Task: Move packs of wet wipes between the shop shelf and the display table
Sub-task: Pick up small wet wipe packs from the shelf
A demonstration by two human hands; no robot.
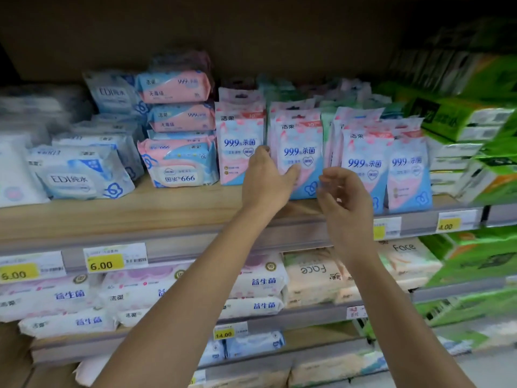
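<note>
Below your forearms, flat white packs (260, 287) lie stacked on the lower board, and a yellow price tag (105, 261) sits on the rail down and to the left of your left hand. Both arms reach up to the wooden shelf (167, 211). Your left hand (265, 180) holds the pink and blue wipes pack (303, 141) by its left edge: the thumb lies across the front and the fingers run up past the edge, so the pack sits in the crook between them. The pack stands upright on the shelf, at the front of its row. Your right hand (347, 203) hangs just right of that pack's lower corner, fingers loosely curled and holding nothing; whether it touches the pack you cannot tell. Just left of your left fingertips stands a matching upright pack (237, 144), and just beyond your right hand stand two more upright packs (363, 163) side by side. Further left of your left hand, a stack of pink and blue flat packs (179, 119) rises, with pale blue EDI packs (75, 177) beyond it. Well right of your right hand are green tissue bundles (475, 119), blurred. Behind the held pack, more packs fill the back rows, too blurred to read.
</note>
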